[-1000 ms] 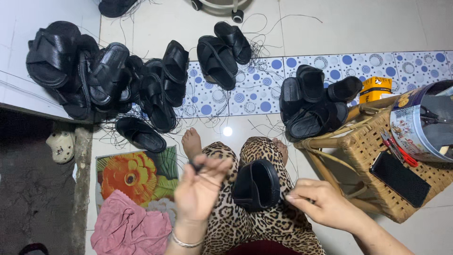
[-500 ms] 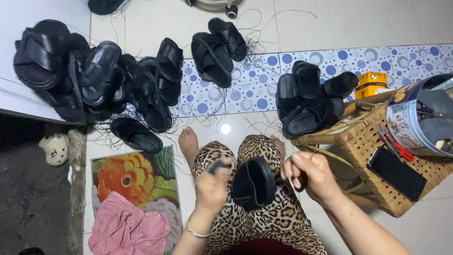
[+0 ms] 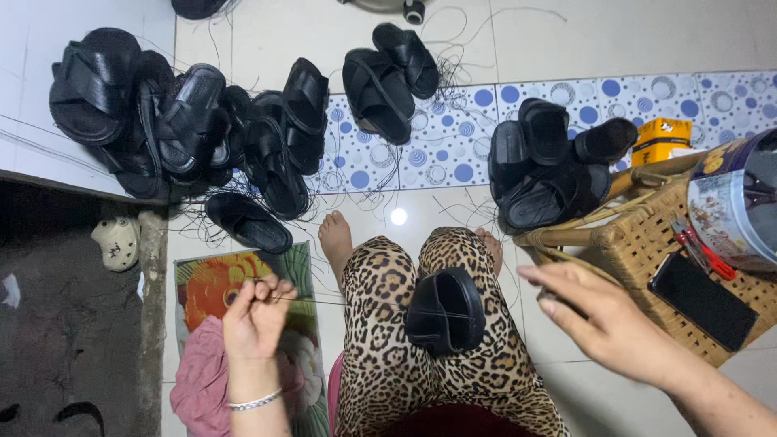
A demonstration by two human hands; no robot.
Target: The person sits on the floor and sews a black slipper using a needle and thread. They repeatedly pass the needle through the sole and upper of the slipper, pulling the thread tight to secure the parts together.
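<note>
A black sandal (image 3: 445,311) rests on my lap, on the leopard-print trousers (image 3: 380,340). My left hand (image 3: 255,317) is raised at the left, pinching a thin dark thread (image 3: 316,302) that runs right toward the sandal. My right hand (image 3: 603,320) is stretched out to the right, apart from the sandal and close to the wicker stool (image 3: 647,251). A small dark tool (image 3: 558,302) shows under its fingers; I cannot make out what kind it is.
Piles of black sandals lie on the tiled floor at the left (image 3: 178,121), the top middle (image 3: 388,69) and the right (image 3: 550,166). The stool carries a black phone (image 3: 704,301), a red pen and a round tin (image 3: 732,206). A pink cloth (image 3: 202,380) lies on a flowered mat.
Both hands have moved outward from the sandal, the left one to the left with the thread, the right one to the right toward the stool. The sandal stays on my lap.
</note>
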